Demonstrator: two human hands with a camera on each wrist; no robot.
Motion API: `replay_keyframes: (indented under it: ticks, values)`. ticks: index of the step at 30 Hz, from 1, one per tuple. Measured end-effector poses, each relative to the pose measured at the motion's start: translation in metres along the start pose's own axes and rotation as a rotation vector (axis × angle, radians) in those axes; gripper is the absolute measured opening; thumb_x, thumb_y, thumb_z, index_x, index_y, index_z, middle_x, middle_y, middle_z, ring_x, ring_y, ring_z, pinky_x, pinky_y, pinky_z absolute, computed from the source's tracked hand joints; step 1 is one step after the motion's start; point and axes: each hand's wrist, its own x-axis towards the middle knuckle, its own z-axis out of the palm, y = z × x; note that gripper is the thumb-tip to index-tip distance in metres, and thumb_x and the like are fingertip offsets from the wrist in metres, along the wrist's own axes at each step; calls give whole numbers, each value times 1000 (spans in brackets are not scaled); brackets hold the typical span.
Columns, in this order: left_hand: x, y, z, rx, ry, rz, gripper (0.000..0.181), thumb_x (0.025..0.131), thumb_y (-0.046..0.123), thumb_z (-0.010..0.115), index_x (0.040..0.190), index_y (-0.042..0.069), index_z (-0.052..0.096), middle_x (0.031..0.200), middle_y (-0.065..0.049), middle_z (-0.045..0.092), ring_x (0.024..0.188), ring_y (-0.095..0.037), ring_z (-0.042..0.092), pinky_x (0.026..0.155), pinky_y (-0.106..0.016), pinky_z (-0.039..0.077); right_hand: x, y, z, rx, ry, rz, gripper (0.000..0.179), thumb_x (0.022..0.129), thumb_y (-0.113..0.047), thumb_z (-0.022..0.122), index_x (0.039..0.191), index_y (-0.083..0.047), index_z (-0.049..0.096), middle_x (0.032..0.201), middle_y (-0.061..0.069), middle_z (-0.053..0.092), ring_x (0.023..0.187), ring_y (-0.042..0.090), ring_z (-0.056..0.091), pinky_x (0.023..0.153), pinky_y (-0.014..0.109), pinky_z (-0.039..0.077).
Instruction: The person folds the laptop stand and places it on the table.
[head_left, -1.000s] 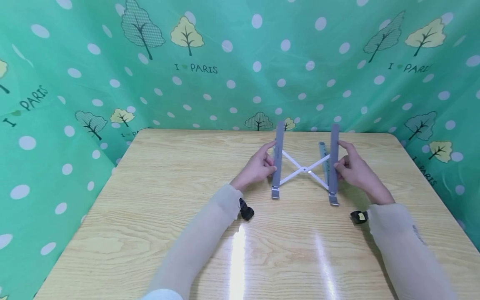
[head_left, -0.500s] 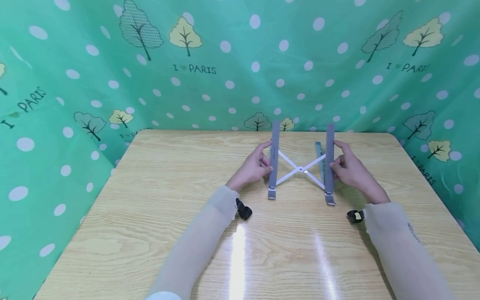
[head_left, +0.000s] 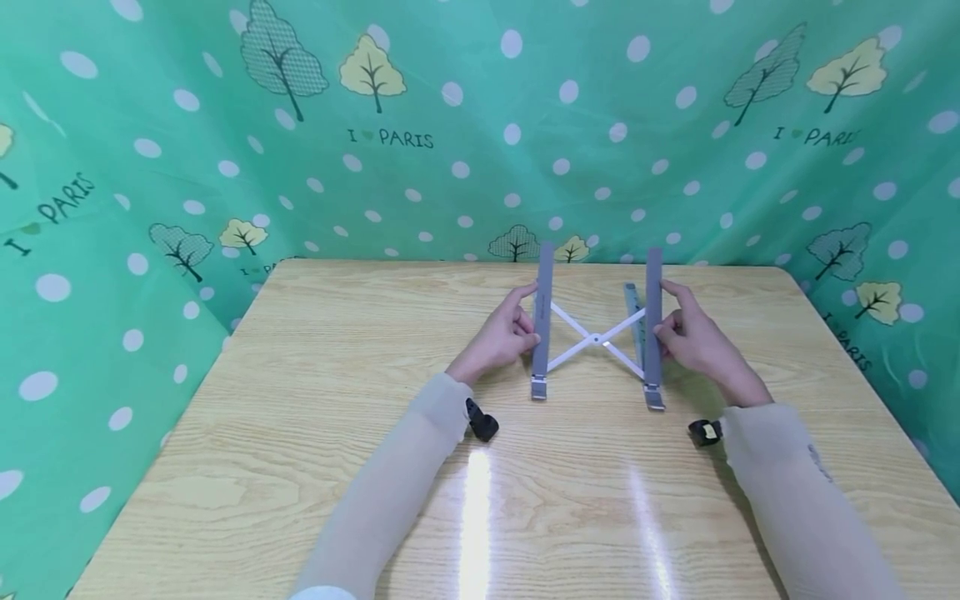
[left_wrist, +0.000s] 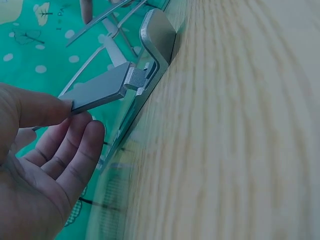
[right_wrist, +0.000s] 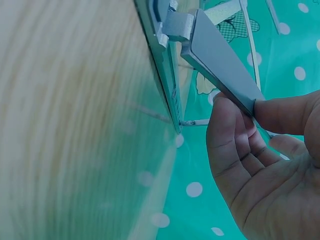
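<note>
A grey folding laptop stand (head_left: 542, 321) stands unfolded on the wooden table, its two long arms joined by pale crossed struts (head_left: 596, 339). My left hand (head_left: 504, 335) grips the left arm from its outer side, thumb on top and fingers curled beneath. On the other side, my right hand (head_left: 697, 333) pinches the right arm the same way. The left wrist view shows the stand's raised arm (left_wrist: 100, 90) hinged to its base near a turned-up lip (left_wrist: 159, 37). In the right wrist view, thumb and fingers hold the other arm (right_wrist: 222, 62) near its edge.
The wooden table (head_left: 337, 333) reaches back to a green curtain (head_left: 465, 100) printed with trees and dots, which also hangs at both sides. Black wrist cameras sit at the left cuff (head_left: 481, 421) and the right cuff (head_left: 705, 432). Light reflects off the table's front part.
Both hands and the laptop stand have shifted slightly to the left together. The grip on each arm looks the same, and the stand remains unfolded.
</note>
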Motion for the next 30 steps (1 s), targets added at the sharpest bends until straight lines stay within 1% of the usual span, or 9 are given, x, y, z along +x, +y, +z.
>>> replay_keyframes:
  ticks: [4, 7, 13, 22, 30]
  values:
    - [-2, -1, -2, -10, 4, -6, 87, 82, -10, 65, 151, 25, 25, 87, -11, 60, 73, -23, 62, 66, -30, 58, 1, -2, 2, 5, -6, 6, 72, 98, 0, 44, 154, -16, 1, 87, 20, 56, 71, 32, 59, 61, 43, 56]
    - [-3, -2, -4, -11, 11, 2, 87, 81, -11, 65, 151, 24, 25, 86, -11, 60, 72, -23, 62, 66, -31, 58, 2, -4, 4, 4, -8, 5, 72, 98, -1, 44, 154, -16, 1, 87, 20, 56, 71, 31, 58, 61, 41, 55]
    - [-5, -5, -8, -6, 13, 2, 86, 82, -10, 64, 150, 24, 25, 86, -12, 59, 73, -23, 62, 65, -31, 58, 4, -9, 7, 15, -14, 6, 72, 98, 0, 43, 154, -17, 2, 87, 21, 55, 71, 32, 59, 62, 44, 56]
    - [-12, -7, -16, 31, 16, -1, 87, 83, -8, 64, 151, 25, 22, 88, -12, 60, 76, -22, 62, 67, -29, 57, 7, -15, 14, 26, -14, 7, 71, 99, -1, 42, 154, -16, 2, 88, 20, 54, 71, 32, 58, 62, 44, 56]
    - [-18, -7, -22, 51, 26, -17, 86, 84, -8, 63, 151, 26, 21, 88, -12, 59, 77, -23, 61, 65, -31, 57, 11, -19, 19, 42, -27, -6, 72, 98, 1, 43, 154, -18, 3, 86, 19, 54, 69, 29, 57, 61, 44, 56]
